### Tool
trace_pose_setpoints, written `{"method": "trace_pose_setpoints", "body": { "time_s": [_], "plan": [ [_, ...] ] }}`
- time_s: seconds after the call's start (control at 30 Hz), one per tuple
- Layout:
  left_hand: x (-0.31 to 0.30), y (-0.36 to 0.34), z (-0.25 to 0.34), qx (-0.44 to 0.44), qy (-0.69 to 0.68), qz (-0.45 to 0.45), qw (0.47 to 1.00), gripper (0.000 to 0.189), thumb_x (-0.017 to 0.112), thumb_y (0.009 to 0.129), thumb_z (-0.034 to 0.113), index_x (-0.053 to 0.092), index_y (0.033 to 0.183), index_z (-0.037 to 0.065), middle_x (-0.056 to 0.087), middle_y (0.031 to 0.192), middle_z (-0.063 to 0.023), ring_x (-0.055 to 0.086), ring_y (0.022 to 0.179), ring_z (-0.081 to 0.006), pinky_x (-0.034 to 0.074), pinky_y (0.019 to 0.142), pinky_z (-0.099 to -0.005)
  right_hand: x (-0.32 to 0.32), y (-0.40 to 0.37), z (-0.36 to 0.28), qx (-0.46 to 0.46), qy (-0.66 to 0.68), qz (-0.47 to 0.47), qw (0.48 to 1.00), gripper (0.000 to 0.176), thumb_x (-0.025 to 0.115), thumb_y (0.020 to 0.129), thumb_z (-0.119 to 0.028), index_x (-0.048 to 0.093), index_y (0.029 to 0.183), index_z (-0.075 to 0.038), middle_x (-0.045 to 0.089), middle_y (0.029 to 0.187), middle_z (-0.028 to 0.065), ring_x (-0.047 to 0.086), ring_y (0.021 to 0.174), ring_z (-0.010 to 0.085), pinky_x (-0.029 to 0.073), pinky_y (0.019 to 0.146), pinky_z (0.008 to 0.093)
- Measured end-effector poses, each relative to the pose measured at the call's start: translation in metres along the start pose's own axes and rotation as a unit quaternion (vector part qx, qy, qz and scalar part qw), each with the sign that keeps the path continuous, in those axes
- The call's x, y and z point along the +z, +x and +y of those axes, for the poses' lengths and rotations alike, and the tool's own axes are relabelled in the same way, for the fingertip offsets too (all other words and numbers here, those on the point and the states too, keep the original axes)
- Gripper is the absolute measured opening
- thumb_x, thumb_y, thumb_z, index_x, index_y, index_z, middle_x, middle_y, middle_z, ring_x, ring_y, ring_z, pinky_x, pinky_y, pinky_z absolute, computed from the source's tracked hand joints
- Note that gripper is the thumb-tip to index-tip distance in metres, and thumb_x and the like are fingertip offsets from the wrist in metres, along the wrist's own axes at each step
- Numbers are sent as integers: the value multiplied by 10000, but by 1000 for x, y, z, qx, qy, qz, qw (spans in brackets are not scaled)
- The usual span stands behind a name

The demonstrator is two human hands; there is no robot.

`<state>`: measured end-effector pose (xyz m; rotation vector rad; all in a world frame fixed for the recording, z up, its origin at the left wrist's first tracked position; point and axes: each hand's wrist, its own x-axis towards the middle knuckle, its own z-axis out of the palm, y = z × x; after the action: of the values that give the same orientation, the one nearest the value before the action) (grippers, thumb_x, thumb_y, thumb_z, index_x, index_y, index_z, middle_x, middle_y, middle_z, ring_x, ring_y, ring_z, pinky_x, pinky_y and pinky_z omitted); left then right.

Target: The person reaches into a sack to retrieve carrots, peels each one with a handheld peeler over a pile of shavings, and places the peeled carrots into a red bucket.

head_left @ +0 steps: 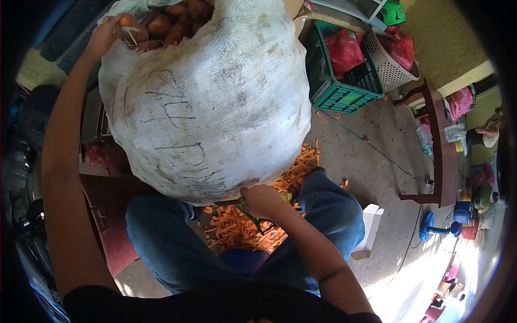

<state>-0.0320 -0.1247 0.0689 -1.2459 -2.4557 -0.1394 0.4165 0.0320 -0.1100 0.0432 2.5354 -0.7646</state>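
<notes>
A bulging white woven sack (231, 102) with dark handwriting fills the middle in front of me. Brownish-orange carrots (160, 25) show through its open mouth at the top left. There my left hand (106, 36) reaches to the sack's edge, its fingers closed around a carrot (127, 21). Low at the front, between my knees, my right hand (262, 202) is closed on a knife (226, 202); its dark blade points left along the sack's lower edge. Below that hand lies a heap of orange carrot peelings (237, 229) and cut pieces.
A green crate (347, 97) and a white perforated basket (393, 67), both with red bags, stand at the upper right. Right of me are an overturned brown wooden piece of furniture (444, 145), a white box (368, 231) and a blue fan (428, 226). A cord (371, 141) crosses the floor.
</notes>
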Motion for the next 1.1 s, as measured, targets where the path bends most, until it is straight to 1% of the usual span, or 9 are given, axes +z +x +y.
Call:
{"method": "trace_pose_setpoints", "body": {
  "time_s": [0.2, 0.3, 0.53, 0.67, 0.73, 0.83, 0.97, 1.03, 1.1],
  "plan": [
    [-63, -40, 33, -8, -345, 64, 936, 314, 456, 850, 204, 449, 1114, 32, 472, 1125, -36, 445, 1056, -171, 328, 899, -282, 7, -2, -4, 5, -21, -5, 1000, 275, 507, 702, -210, 518, 899, -19, 580, 755, 153, 563, 744, 308, 445, 654, 394],
    [-97, -74, 81, -44, -569, 98, 815, 362, 412, 866, 266, 414, 1140, 29, 468, 1100, -46, 437, 1061, -181, 337, 900, -308, 9, -6, -9, 10, -34, -22, 999, 284, 503, 714, -219, 524, 917, -21, 586, 795, 148, 564, 775, 300, 448, 676, 384],
    [-106, -168, 202, -27, -906, 40, 421, 431, 360, 866, 373, 366, 1128, 32, 455, 903, -19, 478, 744, -115, 448, 684, -321, 29, -8, 1, -18, 0, -1, 1000, 293, 514, 730, -252, 525, 890, -8, 571, 782, 188, 541, 761, 348, 426, 671, 397],
    [-45, -223, 250, -164, -983, -80, -8, 394, 364, 865, 364, 396, 1067, 28, 444, 886, -29, 472, 735, -121, 433, 697, -310, 15, -23, 9, -15, 62, 11, 998, 265, 512, 763, -236, 542, 883, -2, 572, 783, 192, 560, 748, 300, 429, 670, 364],
    [-31, -246, 267, -244, -965, -55, -84, 367, 371, 863, 352, 420, 1020, 24, 457, 857, -41, 485, 758, -144, 417, 723, -318, 8, -35, 24, -28, 175, 27, 984, 285, 543, 749, -262, 551, 869, -3, 584, 838, 162, 561, 761, 276, 427, 672, 340],
    [-35, -272, 304, -429, -892, -6, -146, 340, 376, 855, 350, 436, 948, 29, 478, 818, -66, 502, 758, -178, 413, 747, -361, -2, -58, 39, -38, 340, 63, 938, 234, 562, 743, -219, 555, 839, -5, 587, 762, 109, 563, 691, 203, 431, 615, 298],
    [9, -314, 343, -423, -883, -141, -150, 316, 375, 847, 338, 435, 897, 31, 497, 792, -91, 515, 748, -199, 418, 767, -409, 0, -67, 48, 10, 692, 235, 682, 251, 529, 790, -201, 510, 915, 16, 548, 710, 30, 548, 658, 152, 458, 580, 299],
    [28, -321, 359, -405, -896, -180, -27, 313, 400, 836, 271, 439, 931, -24, 490, 823, -137, 510, 726, -229, 445, 752, -384, -3, -64, 50, 13, 717, 281, 638, 286, 516, 805, -219, 496, 957, 23, 563, 765, 47, 557, 690, 165, 468, 603, 310],
    [23, -314, 364, -394, -892, -222, 1, 332, 381, 842, 284, 436, 945, -27, 490, 824, -139, 512, 735, -227, 448, 751, -393, -7, -59, 38, 72, 798, 376, 466, 276, 497, 817, -303, 531, 912, -46, 588, 771, 40, 564, 582, 140, 460, 475, 253]
  ]
}}
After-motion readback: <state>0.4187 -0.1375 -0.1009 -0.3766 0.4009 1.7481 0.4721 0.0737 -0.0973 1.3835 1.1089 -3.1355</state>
